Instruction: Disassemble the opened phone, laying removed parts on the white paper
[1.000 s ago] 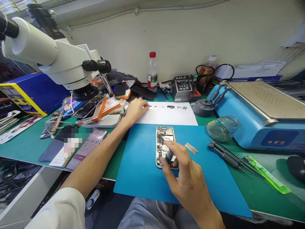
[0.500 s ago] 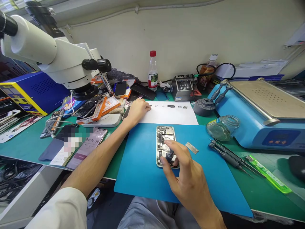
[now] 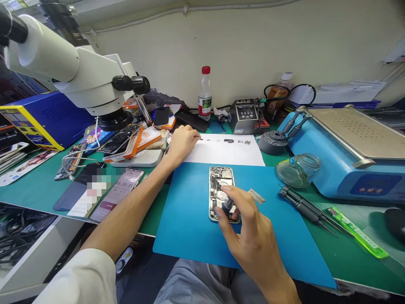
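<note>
My right hand (image 3: 253,228) holds a dark, short-handled screwdriver (image 3: 227,206) between its fingers, over the lower part of an opened phone (image 3: 218,175). The phone lies with its inner boards showing on the blue mat (image 3: 190,228). At the left end of a white paper sheet (image 3: 215,155), my left hand (image 3: 184,143) has its fingertips drawn together; what they pinch, if anything, is hidden. Several small phone parts lie in a row along the sheet, among them a dark module (image 3: 228,141). A thin metal strip (image 3: 257,196) rests on the mat beside my right hand.
A microscope (image 3: 85,80) stands at the left above stacked phones and boxes. To the right are a glass jar (image 3: 299,169), tweezers and drivers (image 3: 302,211), a green cutter (image 3: 357,232) and a blue heating plate (image 3: 341,169). A bottle (image 3: 205,95) stands behind the sheet.
The whole view has shifted slightly. My left hand stays at the sheet's left end with its fingers slightly moved. My right hand keeps the screwdriver over the phone.
</note>
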{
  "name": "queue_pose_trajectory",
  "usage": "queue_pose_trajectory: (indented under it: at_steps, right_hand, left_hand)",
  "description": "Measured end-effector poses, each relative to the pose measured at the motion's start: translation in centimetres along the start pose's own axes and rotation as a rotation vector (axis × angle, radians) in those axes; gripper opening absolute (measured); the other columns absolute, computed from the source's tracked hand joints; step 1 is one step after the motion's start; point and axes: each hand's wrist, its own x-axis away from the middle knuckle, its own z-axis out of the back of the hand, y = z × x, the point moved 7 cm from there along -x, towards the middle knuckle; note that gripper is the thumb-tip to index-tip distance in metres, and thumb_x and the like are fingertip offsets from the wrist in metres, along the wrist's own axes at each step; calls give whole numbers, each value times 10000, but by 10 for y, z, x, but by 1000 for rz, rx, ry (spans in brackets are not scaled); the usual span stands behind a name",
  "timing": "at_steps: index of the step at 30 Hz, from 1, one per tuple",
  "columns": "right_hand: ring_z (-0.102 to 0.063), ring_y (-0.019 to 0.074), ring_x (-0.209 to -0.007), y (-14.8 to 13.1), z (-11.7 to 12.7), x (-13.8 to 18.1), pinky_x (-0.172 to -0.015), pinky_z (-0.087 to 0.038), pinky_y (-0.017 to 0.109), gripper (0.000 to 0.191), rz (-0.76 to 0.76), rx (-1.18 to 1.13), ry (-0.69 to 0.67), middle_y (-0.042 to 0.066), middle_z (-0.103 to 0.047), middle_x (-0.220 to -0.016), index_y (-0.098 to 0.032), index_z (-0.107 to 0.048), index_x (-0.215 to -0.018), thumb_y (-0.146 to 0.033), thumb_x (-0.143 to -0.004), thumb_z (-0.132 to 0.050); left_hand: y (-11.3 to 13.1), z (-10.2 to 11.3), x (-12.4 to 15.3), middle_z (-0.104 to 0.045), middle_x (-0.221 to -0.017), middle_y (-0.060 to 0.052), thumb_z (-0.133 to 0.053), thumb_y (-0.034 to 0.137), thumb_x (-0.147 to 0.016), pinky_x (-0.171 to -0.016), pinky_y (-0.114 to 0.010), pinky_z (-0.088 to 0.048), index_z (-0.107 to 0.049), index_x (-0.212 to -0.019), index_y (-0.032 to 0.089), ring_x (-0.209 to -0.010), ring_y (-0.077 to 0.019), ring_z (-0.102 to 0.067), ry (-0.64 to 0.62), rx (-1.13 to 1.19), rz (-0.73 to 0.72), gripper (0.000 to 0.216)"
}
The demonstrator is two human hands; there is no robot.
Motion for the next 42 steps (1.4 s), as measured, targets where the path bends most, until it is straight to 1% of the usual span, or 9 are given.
queue_pose_trajectory:
  at_steps: [4, 8, 13, 16, 20, 25, 28, 35, 42]
  right_hand:
    - [-778, 222, -1170, 1, 1, 0, -775, -679, 304, 568, -23, -19, -28, 128, -736, -1373, -248, -458, -1607, -73, -1080, -579]
    - [-753, 251, -1274, 2, 3, 1, -922, -693, 377, 615, -43, -41, -35, 123, -709, -1449, -277, -428, -1658, -69, -1082, -481]
    - [-698, 250, -1374, 5, 4, 1, -1025, -672, 402, 627, -65, -46, -25, 118, -700, -1487, -267, -427, -1667, -45, -1080, -446]
    - [-737, 270, -1292, 7, 4, 2, -924, -702, 405, 577, -87, -22, 8, 127, -716, -1450, -270, -446, -1652, -130, -1098, -533]
    - [-810, 204, -990, 16, 4, 7, -813, -719, 343, 587, -204, -55, 64, 87, -774, -1286, -293, -491, -1620, -166, -1079, -677]
    - [-815, 202, -1062, 24, 2, 11, -750, -720, 299, 579, -343, -229, 126, 99, -752, -1259, -289, -470, -1630, -135, -1096, -632]
    - [-816, 208, -1046, 22, 6, 8, -708, -716, 304, 576, -341, -270, 146, 92, -753, -1220, -290, -467, -1619, -128, -1091, -630]
    - [-795, 191, -833, 28, 47, 9, -592, -677, 288, 530, -334, -127, 257, 52, -744, -1034, -257, -576, -1515, -119, -1022, -715]
    - [-781, 161, -916, 34, 32, 23, -689, -707, 276, 698, -191, -77, 116, 79, -734, -1197, -320, -443, -1673, -66, -1058, -656]
  left_hand:
    - [21, 38, 20, -782, -1226, -117, -498, 260, -1158, -1023, -420, -510, -767, -1159, 186, -1212, -316, -674, 65, 91, 21, 279]
    - [50, 57, 71, -802, -1094, -29, -540, 355, -1156, -858, -360, -513, -730, -1100, 245, -996, -254, -728, 10, 228, -34, 226]
    - [65, 34, 142, -816, -1046, 32, -638, 300, -1107, -805, -320, -541, -730, -1094, 291, -942, -199, -749, -148, 515, -36, 93]
    - [66, 16, 163, -816, -1079, 23, -654, 294, -1094, -821, -315, -552, -754, -1107, 309, -952, -199, -747, -249, 735, -11, 102]
    - [68, 6, 170, -795, -1086, 0, -702, 303, -1076, -789, -315, -525, -808, -1117, 321, -924, -206, -726, -356, 823, -15, 115]
    - [72, 4, 171, -809, -1098, 11, -787, 289, -1037, -841, -300, -511, -823, -1042, 313, -1003, -209, -733, -411, 896, -53, 43]
    - [72, 1, 171, -802, -1057, 26, -779, 275, -1046, -841, -290, -497, -799, -991, 294, -983, -194, -721, -415, 908, -57, 61]
    - [67, 1, 175, -766, -1038, 29, -661, 285, -1117, -827, -274, -466, -730, -1000, 257, -949, -177, -686, -364, 983, 33, 139]
    - [63, -1, 177, -704, -989, 38, -506, 335, -1172, -773, -286, -421, -626, -1040, 270, -863, -169, -598, -339, 998, 113, 189]
